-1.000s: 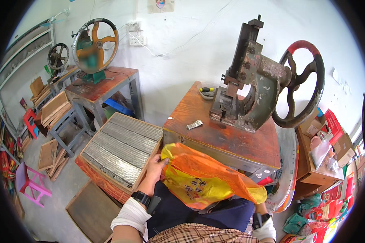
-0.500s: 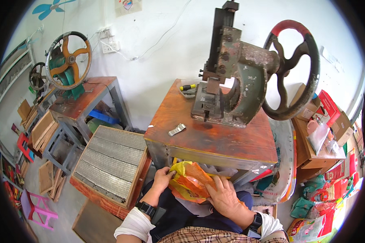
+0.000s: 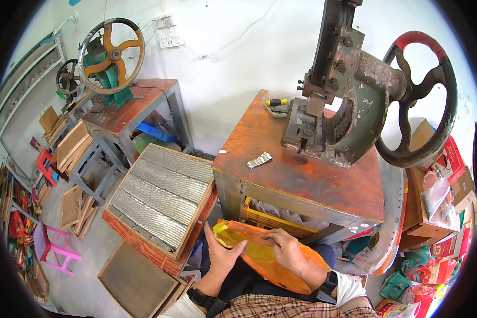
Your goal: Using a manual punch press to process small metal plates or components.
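Orange-and-yellow plastic bag (image 3: 265, 271), lower centre of frame, mouth gaping wider than a moment ago, so its inside shows: my left hand (image 3: 223, 257) spread wide at its edge, my right hand (image 3: 293, 258) half-curled over the opening, grip unclear.

A green press (image 3: 123, 98) with an orange-spoked wheel (image 3: 115, 54) stands on the farther table (image 3: 126, 114).

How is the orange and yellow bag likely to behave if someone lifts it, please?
The bag is probably floppy, since its edges bend in loose curves. Its thin-looking sheet suggests it is light for its size, though any contents are hard to see.
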